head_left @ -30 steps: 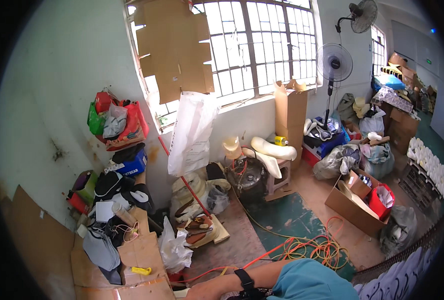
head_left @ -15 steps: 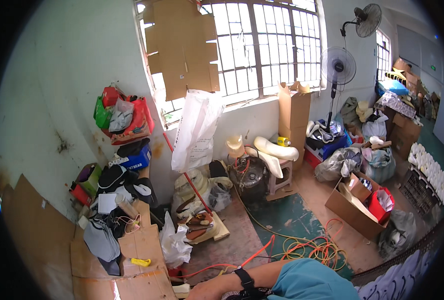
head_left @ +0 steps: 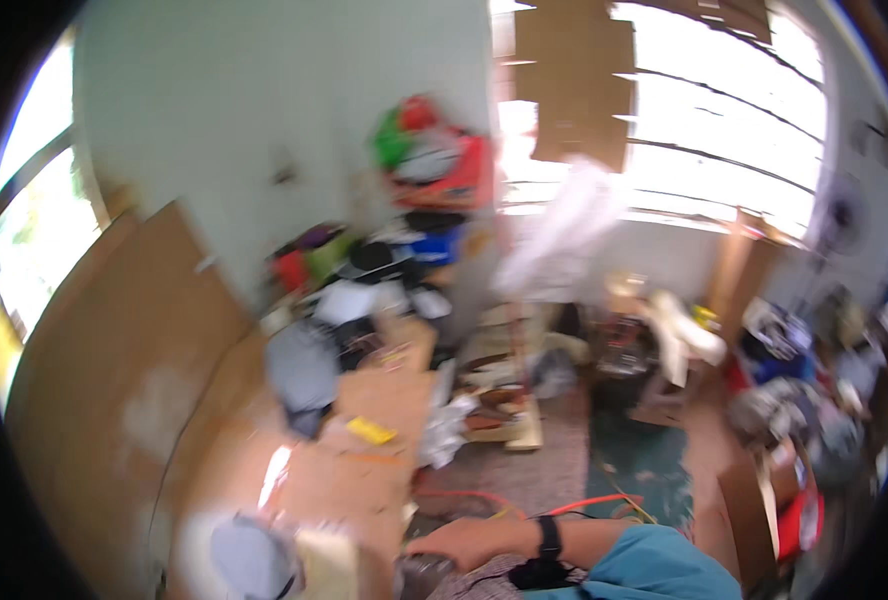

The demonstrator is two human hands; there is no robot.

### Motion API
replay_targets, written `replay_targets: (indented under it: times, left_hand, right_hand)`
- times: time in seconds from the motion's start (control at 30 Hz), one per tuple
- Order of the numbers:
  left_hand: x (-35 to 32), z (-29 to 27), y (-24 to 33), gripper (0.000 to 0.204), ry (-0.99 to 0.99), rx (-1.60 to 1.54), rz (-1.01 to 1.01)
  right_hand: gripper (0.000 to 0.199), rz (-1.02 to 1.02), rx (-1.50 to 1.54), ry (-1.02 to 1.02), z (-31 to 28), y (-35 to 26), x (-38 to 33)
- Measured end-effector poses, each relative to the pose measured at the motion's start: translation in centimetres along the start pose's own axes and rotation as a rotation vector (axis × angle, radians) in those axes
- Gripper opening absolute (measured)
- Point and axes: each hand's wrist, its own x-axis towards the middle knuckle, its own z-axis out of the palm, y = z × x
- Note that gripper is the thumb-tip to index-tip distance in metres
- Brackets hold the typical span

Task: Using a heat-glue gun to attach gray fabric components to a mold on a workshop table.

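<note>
My right arm comes in at the lower edge in a teal sleeve, with a black strap round the forearm. At its end, my right hand is near the front right edge of the cardboard-covered surface. Its fingers are blurred and partly cut off by the lower edge. Below it lies a dark greyish thing whose kind I cannot make out. Patterned cloth shows under the forearm. A rounded grey thing, perhaps a cap, lies further left in bright light. My left hand is out of the picture.
On the cardboard are a yellow object and a grey piled thing. A large brown board leans at the left. Orange hose crosses the floor. An open carton stands at the right.
My view has swung left, so the room has shifted rightward and blurred. A left window and the rounded grey thing now show. The right arm still reaches leftward along the lower edge.
</note>
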Motion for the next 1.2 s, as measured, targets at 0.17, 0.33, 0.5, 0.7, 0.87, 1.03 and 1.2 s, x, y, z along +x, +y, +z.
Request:
replay_targets:
  times: [0.17, 0.33, 0.5, 0.7, 0.87, 1.03, 1.2]
  left_hand:
    - [-7.1, -5.2, 6.5, 0.045, -0.039, 0.032, 0.256]
    - [-12.3, 0.3, 4.9, 0.019, 0.570, -0.007, 0.442]
    - [-13.6, 6.4, 2.8, 0.033, 0.838, 0.068, 0.641]
    - [-13.4, 7.5, 0.0, 0.029, 1.153, 0.175, 0.788]
    - [-14.3, 7.9, -1.3, 0.018, 1.148, 0.135, 0.781]
    - [-15.6, 7.5, -1.9, 0.018, 1.111, 0.097, 0.740]
    - [-17.5, 7.0, -2.5, 0.018, 1.071, 0.074, 0.741]
  right_hand:
    - [0.061, 0.073, -0.058, -0.040, -1.7, 3.4, 7.9]
    - [0.059, -0.061, -0.219, -0.004, -2.5, 8.2, 19.7]
    - [0.052, -0.123, -0.568, 0.362, -3.3, 10.6, 29.2]
    - [0.025, -0.421, 0.253, 0.194, -3.0, 8.1, 34.1]
    - [0.014, -0.069, 0.778, -0.090, 0.4, 4.7, 32.7]
    - [0.013, 0.093, 0.951, -0.085, 2.6, 3.4, 31.5]
    - [0.013, 0.113, 0.861, -0.046, 4.5, 2.7, 31.9]
